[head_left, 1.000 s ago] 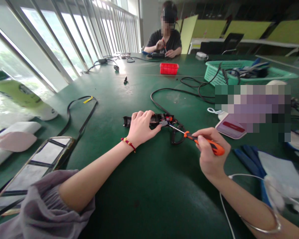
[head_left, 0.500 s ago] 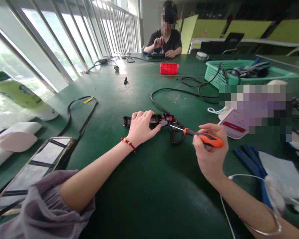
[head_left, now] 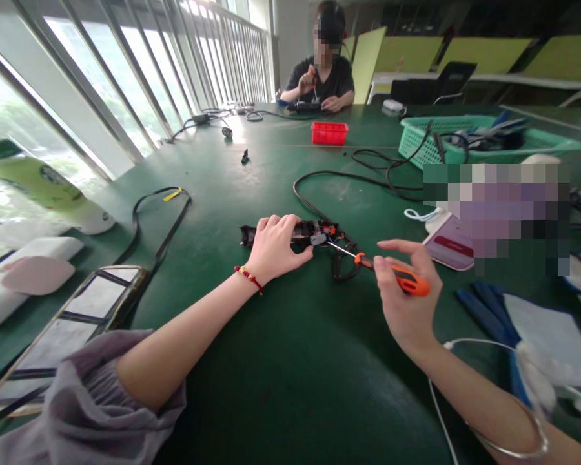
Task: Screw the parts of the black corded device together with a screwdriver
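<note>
My left hand is wrapped over a black corded device lying on the green table, holding it down. Its right end is uncovered and shows red and grey inner parts; what kind of device it is I cannot tell. In my right hand is an orange and black screwdriver, held by thumb and fingers with the index finger raised off the handle. The metal shaft points left, and its tip reaches the inner parts beside a small grey piece. A black loop-shaped part lies just below.
A red bin and a green basket of tools and cables stand farther back. A black cord curves from the device toward the basket. Phones, a bottle and blue gloves lie around. Opposite, a person works with a screwdriver.
My right index finger has lifted off the screwdriver and stretched left. The screwdriver handle has shifted slightly left and down. My left hand stays in place on the device.
</note>
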Demonstrator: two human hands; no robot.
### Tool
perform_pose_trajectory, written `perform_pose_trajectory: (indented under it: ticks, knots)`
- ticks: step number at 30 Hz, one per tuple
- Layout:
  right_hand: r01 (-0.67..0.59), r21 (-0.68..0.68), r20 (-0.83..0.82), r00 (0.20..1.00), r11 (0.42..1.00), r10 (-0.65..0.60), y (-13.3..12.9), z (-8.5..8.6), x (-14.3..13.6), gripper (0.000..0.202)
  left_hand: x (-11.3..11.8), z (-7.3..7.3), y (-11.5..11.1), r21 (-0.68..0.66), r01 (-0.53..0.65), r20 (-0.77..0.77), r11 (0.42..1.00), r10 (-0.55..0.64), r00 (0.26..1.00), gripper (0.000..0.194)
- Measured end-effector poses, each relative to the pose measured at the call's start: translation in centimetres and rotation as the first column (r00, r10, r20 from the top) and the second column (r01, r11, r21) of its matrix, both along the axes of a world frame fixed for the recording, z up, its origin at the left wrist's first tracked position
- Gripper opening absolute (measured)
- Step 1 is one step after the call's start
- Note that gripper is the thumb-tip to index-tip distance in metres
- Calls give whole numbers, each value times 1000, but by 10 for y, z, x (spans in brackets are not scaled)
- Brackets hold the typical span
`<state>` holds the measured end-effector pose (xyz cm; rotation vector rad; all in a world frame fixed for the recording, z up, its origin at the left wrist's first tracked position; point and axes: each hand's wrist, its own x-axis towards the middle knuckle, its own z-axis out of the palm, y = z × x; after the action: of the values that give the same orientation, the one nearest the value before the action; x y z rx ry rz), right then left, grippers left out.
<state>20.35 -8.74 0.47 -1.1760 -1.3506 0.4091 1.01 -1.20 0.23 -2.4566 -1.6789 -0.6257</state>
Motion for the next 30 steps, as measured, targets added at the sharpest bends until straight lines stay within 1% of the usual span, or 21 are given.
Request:
perform_pose_trajectory:
  ticks: [1,2,5,6,7,8,11,12,13,15,16,18,20,21,22,24,25,26,27,28,30]
  knots:
    - [15,-10,23,1000,1000,-15,0,0,0,18,0,0,0,-3,2,-11,1000,-2,1000,40]
    - [25,11,32,999,1000,-25,0,-1,0,20,-1,0,1,-7,5,-22,1000,-6,1000,39]
    - [14,151,-6,1000,988,-13,2,-4,1,45,-2,0,2,-17,5,-54,1000,-6,999,37]
    - [6,169,-9,1000,986,-4,2,-4,1,50,-2,1,3,-20,1,-65,1000,-3,998,36]
    - [1,158,0,1000,987,-1,2,-4,2,49,-3,2,3,-25,3,-79,1000,-5,997,35]
    - [1,128,16,1000,992,-3,1,-3,1,44,-4,4,3,-36,12,-98,999,-16,995,34]
    - [-3,26,75,997,1000,1,-2,-2,0,17,-7,14,3,-120,65,-174,991,-85,981,31]
    - [-7,42,80,997,999,4,-3,-1,0,18,-8,18,2,-154,67,-194,986,-96,976,30]
    - [-13,93,82,997,996,5,-3,-2,-1,23,-9,22,1,-185,53,-207,981,-92,974,29]
    - [-46,157,103,994,987,30,-3,-3,-1,33,-10,28,-1,-232,-5,-206,973,-44,978,30]
    - [-85,148,122,990,985,67,-3,-4,0,36,-10,31,-2,-249,-37,-194,968,-12,981,31]
    - [-187,35,177,968,982,179,-3,-5,1,38,-12,35,-2,-294,-79,-152,953,35,988,34]
    - [-293,-108,280,908,950,312,-4,-4,1,39,-14,37,-1,-370,-70,-101,926,35,994,32]
    - [-340,-165,353,856,926,377,-4,-4,0,38,-17,39,0,-419,-56,-74,906,27,997,30]
    - [-380,-210,433,790,901,434,-4,-4,-1,35,-20,41,2,-472,-42,-49,881,21,999,28]
    - [-449,-277,578,628,849,521,-4,-3,-2,29,-29,45,5,-576,-46,-21,816,41,999,26]
    - [-471,-301,626,559,829,545,-3,-2,-3,26,-35,48,7,-621,-68,-24,781,68,997,26]
    - [-485,-317,655,509,815,558,-3,-2,-4,25,-42,52,9,-653,-104,-40,750,103,994,26]
    - [-495,-327,669,480,805,567,-2,-2,-4,25,-50,56,11,-673,-144,-65,725,136,989,27]
    - [-504,-333,669,470,797,576,-2,-2,-5,26,-59,60,12,-673,-188,-93,715,170,981,28]
    - [-526,-338,636,484,780,601,-2,-2,-5,25,-78,69,14,-640,-273,-148,718,234,961,29]
